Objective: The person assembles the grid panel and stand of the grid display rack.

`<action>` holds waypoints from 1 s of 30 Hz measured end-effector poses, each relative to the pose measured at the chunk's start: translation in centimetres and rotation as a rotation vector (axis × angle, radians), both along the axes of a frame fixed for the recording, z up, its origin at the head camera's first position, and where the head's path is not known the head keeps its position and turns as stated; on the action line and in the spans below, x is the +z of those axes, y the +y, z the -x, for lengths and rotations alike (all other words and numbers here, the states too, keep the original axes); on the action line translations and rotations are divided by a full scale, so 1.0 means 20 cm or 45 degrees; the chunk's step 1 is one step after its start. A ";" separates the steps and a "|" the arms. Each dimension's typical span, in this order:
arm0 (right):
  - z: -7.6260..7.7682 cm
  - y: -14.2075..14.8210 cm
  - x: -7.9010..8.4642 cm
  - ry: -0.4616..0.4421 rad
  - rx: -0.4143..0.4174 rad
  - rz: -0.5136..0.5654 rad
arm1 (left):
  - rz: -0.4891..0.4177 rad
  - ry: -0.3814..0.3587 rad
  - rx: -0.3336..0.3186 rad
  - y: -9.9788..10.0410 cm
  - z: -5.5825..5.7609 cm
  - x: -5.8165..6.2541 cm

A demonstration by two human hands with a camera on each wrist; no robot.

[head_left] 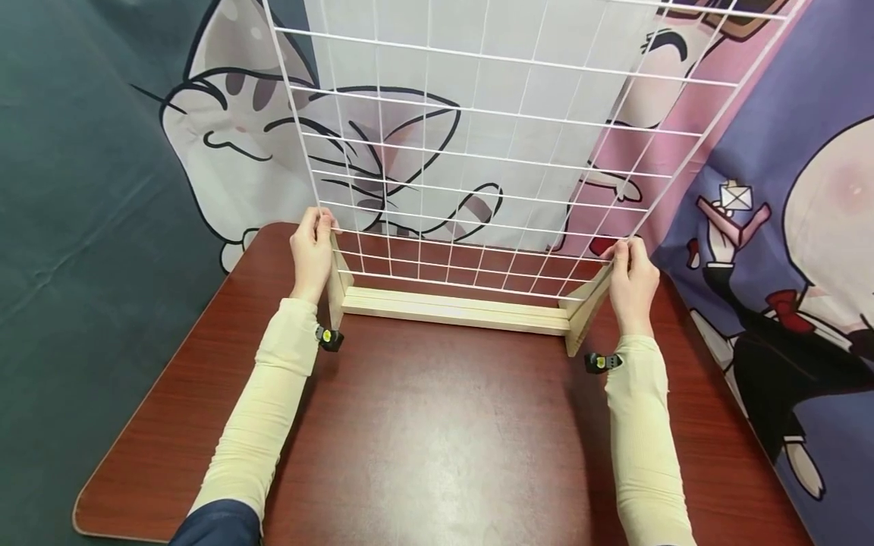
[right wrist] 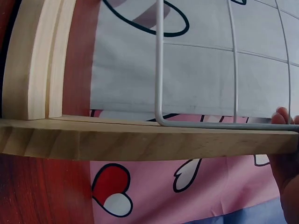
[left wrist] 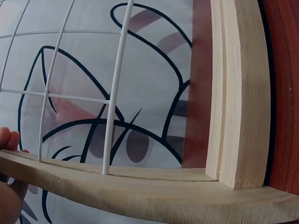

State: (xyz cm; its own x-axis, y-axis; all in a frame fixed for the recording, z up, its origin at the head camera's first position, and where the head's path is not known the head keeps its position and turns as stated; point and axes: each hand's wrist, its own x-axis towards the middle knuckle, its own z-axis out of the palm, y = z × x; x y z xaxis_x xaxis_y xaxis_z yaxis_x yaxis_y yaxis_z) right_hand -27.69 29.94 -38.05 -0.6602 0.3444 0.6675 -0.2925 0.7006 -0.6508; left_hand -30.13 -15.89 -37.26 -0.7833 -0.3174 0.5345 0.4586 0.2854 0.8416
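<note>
A white wire grid panel (head_left: 429,49) stands in a pale wooden stand made of two side boards and a grooved crossbar (head_left: 454,309). My left hand (head_left: 312,250) grips the top of the left side board (left wrist: 117,191), where the grid's edge meets it. Opposite, my right hand (head_left: 633,284) holds the top of the right side board (right wrist: 163,144) beside the grid's side wire. The panel's lower corner (right wrist: 160,114) lies along the right board's inner edge. Between the grid's bottom wire (left wrist: 112,100) and the crossbar there is a gap.
The stand rests on a reddish-brown table (head_left: 437,425) with a rounded front left corner. Cloth with a cartoon cat (head_left: 239,152) hangs behind, and a purple printed cloth (head_left: 785,250) hangs at the right. Each wrist carries a small black camera (head_left: 330,338).
</note>
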 end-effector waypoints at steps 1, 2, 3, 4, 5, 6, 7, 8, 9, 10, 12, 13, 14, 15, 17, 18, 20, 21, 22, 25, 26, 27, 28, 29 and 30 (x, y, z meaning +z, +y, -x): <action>0.00 0.00 0.00 0.007 0.001 -0.003 | -0.003 0.008 0.008 0.00 0.00 0.00; 0.00 -0.01 0.00 0.014 0.002 -0.003 | -0.005 0.016 0.014 0.00 0.00 0.00; 0.00 -0.01 0.01 0.022 0.003 0.002 | -0.010 0.020 0.016 0.00 0.00 0.00; 0.00 -0.02 0.01 0.029 -0.001 0.007 | -0.014 0.020 0.018 0.00 0.00 0.00; 0.00 -0.02 0.01 0.038 -0.008 0.013 | -0.020 0.019 0.014 0.00 0.00 0.00; 0.00 -0.03 0.01 0.044 -0.020 0.021 | -0.031 0.012 0.011 0.01 0.01 0.00; 0.01 -0.04 0.01 0.052 -0.036 0.030 | -0.039 0.007 0.005 0.01 0.01 0.00; 0.01 -0.05 0.01 0.062 -0.053 0.040 | -0.045 0.000 0.004 0.02 0.00 0.00; 0.01 -0.05 0.01 0.071 -0.070 0.056 | -0.053 -0.004 0.001 0.02 0.00 0.00; 0.01 -0.06 0.01 0.079 -0.088 0.073 | -0.056 -0.003 0.005 0.03 0.00 0.00; 0.03 -0.08 0.02 0.096 -0.122 0.120 | -0.065 -0.003 0.021 0.04 0.01 0.00; 0.03 -0.08 0.02 0.103 -0.141 0.140 | -0.070 0.003 0.033 0.04 0.01 -0.01; 0.04 -0.09 0.02 0.105 -0.158 0.158 | -0.075 0.006 0.045 0.04 0.02 -0.02; 0.04 -0.09 0.03 0.106 -0.177 0.175 | -0.083 0.011 0.055 0.04 0.03 -0.03; 0.05 -0.10 0.03 0.105 -0.211 0.196 | -0.098 0.018 0.077 0.04 0.06 -0.06; 0.05 -0.11 0.03 0.105 -0.227 0.201 | -0.103 0.024 0.088 0.04 0.08 -0.08; 0.05 -0.11 0.03 0.109 -0.251 0.216 | -0.095 0.037 0.107 0.03 0.11 -0.11; 0.05 -0.11 0.03 0.114 -0.262 0.222 | -0.090 0.043 0.122 0.03 0.13 -0.13; 0.05 -0.11 0.03 0.119 -0.269 0.230 | -0.086 0.052 0.132 0.03 0.14 -0.14; 0.04 -0.11 0.02 0.129 -0.283 0.253 | -0.086 0.070 0.175 0.03 0.16 -0.14; 0.04 -0.11 0.02 0.130 -0.284 0.262 | -0.101 0.074 0.190 0.04 0.16 -0.14; 0.04 -0.11 0.02 0.131 -0.287 0.269 | -0.118 0.076 0.203 0.04 0.17 -0.13; 0.04 -0.11 0.02 0.133 -0.284 0.280 | -0.136 0.078 0.219 0.04 0.17 -0.12; 0.03 -0.11 0.02 0.134 -0.281 0.290 | -0.152 0.075 0.236 0.05 0.17 -0.11; 0.03 -0.11 0.02 0.135 -0.281 0.299 | -0.171 0.071 0.251 0.05 0.17 -0.11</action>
State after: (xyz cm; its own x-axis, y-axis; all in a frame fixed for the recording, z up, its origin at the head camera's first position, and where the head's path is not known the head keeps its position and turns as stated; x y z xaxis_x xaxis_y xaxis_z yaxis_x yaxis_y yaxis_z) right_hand -28.22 27.65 -37.65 -0.4835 0.6239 0.6140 -0.2255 0.5890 -0.7760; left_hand -33.51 -14.84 -39.37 -0.6697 -0.5327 0.5175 0.4515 0.2612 0.8532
